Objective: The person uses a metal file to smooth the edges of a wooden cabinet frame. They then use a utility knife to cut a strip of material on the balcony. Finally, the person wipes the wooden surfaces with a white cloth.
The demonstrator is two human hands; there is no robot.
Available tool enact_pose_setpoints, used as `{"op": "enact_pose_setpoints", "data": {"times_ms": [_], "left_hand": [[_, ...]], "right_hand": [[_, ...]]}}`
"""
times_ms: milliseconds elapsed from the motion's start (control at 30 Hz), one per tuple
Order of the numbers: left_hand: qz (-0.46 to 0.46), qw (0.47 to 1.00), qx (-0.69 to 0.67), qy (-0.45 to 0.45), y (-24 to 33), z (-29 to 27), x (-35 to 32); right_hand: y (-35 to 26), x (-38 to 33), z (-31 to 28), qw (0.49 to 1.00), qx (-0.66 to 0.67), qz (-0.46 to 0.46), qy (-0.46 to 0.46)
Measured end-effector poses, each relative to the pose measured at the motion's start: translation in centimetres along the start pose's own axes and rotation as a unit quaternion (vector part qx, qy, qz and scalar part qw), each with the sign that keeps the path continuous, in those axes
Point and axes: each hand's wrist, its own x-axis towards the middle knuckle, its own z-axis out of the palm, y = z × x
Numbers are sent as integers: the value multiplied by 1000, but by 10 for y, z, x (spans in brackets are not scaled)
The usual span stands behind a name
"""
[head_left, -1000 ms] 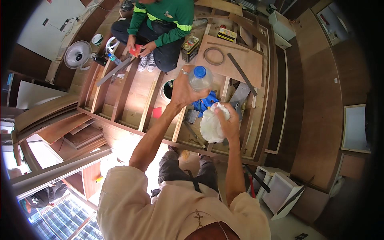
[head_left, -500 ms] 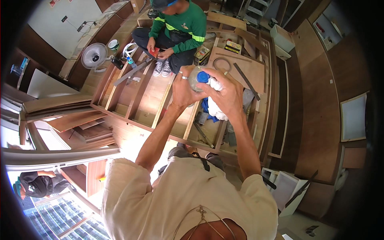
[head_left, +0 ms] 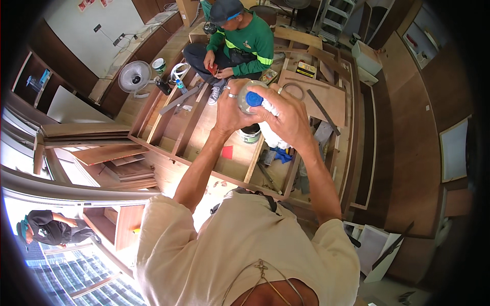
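Held up in front of me is a clear plastic bottle (head_left: 243, 98) with a blue cap (head_left: 253, 99). My left hand (head_left: 230, 113) wraps round the bottle's side. My right hand (head_left: 291, 120) is closed at the cap, its thumb and forefinger bent around it. Bunched under that hand's fingers is a white cloth (head_left: 273, 137), hanging below the palm. The bottle's lower part is hidden by my hands.
A low wooden frame (head_left: 178, 159) spreads below, with a tub (head_left: 250, 135), a red square (head_left: 227, 152) and tools inside. Beyond it a person in green (head_left: 250, 41) sits holding something red (head_left: 212, 69). A fan (head_left: 135, 77) stands left; stacked boards (head_left: 117, 163) lie nearer.
The view has shifted, so the frame and the seated person lie farther right and lower. The tub and red square have come into sight. Both hands still hold the bottle.
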Motion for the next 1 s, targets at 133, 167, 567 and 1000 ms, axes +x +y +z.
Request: {"op": "enact_pose_setpoints", "data": {"times_ms": [133,167,567,1000], "left_hand": [[-30,999,0,-14,11,4,-8],[-36,999,-7,-19,14,7,-10],[-154,966,-83,-192,27,25,-71],[-318,862,-331,-215,26,53,-124]], "right_hand": [[4,-10,0,996,71,57,16],[6,-13,-2,992,100,74,23],[15,-39,-35,957,11,207,-204],[31,-56,-27,937,-5,179,-299]]}}
